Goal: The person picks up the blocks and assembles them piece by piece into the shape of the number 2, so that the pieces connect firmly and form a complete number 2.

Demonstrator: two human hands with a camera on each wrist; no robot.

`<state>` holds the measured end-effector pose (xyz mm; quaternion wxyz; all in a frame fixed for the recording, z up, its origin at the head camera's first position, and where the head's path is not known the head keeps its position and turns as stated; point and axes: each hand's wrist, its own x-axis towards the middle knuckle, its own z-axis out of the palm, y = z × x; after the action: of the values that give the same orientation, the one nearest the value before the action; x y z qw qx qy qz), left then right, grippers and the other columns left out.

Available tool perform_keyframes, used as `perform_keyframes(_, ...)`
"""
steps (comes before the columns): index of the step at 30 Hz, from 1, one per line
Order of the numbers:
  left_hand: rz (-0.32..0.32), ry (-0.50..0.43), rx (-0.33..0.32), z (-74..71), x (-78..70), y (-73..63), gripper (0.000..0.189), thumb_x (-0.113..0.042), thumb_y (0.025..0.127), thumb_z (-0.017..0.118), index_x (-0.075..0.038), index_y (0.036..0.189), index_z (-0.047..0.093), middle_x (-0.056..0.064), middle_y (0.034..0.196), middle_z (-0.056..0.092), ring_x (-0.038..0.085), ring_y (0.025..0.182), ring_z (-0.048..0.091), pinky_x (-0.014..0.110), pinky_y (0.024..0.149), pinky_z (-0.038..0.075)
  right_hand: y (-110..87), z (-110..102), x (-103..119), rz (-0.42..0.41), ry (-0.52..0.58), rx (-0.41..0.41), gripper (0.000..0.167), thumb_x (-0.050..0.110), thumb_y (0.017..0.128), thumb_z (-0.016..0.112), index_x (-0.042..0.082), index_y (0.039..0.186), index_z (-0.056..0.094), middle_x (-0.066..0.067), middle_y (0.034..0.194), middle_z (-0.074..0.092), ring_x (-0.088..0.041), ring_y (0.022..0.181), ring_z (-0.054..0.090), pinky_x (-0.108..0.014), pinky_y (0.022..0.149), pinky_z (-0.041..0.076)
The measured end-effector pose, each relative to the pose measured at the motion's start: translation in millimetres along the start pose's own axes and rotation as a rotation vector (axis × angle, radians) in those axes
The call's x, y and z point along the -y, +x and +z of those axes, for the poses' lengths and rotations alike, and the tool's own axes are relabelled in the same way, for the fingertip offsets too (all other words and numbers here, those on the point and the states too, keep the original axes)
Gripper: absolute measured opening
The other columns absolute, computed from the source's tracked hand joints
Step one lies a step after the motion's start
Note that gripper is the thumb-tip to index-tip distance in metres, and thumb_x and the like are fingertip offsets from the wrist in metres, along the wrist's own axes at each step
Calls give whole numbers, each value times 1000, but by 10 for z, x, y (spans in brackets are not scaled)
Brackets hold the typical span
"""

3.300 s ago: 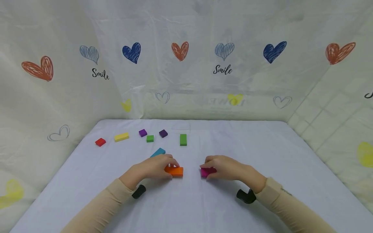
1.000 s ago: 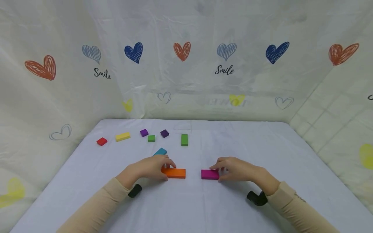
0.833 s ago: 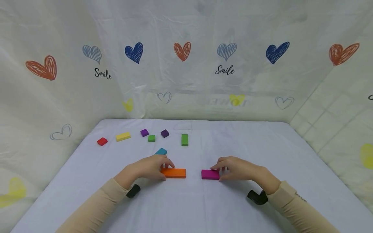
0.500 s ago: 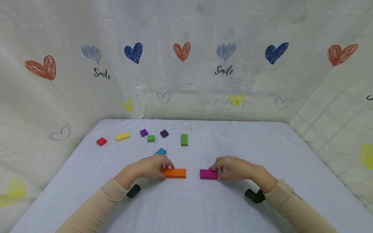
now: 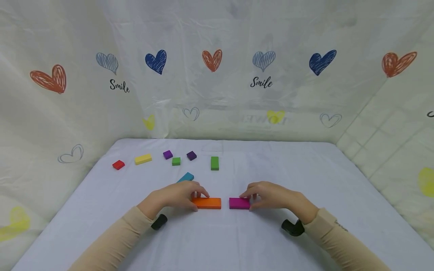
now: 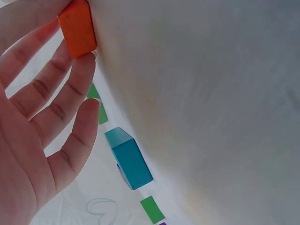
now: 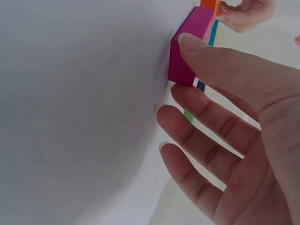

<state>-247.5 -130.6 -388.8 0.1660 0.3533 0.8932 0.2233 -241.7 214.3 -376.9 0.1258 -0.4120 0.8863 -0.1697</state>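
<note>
An orange block (image 5: 208, 203) lies flat on the white cloth, and my left hand (image 5: 181, 195) pinches its left end between thumb and fingers. To its right, across a small gap, lies a shorter magenta block (image 5: 239, 203). My right hand (image 5: 271, 195) holds that block by its right end. The left wrist view shows the end face of the orange block (image 6: 78, 29) against the fingers. Seen from the right wrist, the thumb presses the side of the magenta block (image 7: 192, 47), while the lower fingers are spread away from it.
Behind my left hand lies a blue block (image 5: 185, 177). Farther back are a green block (image 5: 214, 163), a small green block (image 5: 176, 161), a dark purple block (image 5: 191, 155), a purple block (image 5: 167, 154), a yellow block (image 5: 143, 159) and a red block (image 5: 118, 165).
Over the last half second the orange block has slid right with my left hand and the magenta block left with my right hand. The gap between them has narrowed.
</note>
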Motion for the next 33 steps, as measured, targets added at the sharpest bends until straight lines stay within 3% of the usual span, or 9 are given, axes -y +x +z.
perform_keyframes(33, 30, 8, 10, 31, -35, 70, 39, -14, 87, 83, -24, 124, 73, -14, 102, 60, 7, 95, 57, 25, 84, 52, 122, 51, 60, -5, -26, 6, 37, 17, 88, 82, 13, 124, 75, 11, 102, 65, -5, 90, 60, -27, 81, 55)
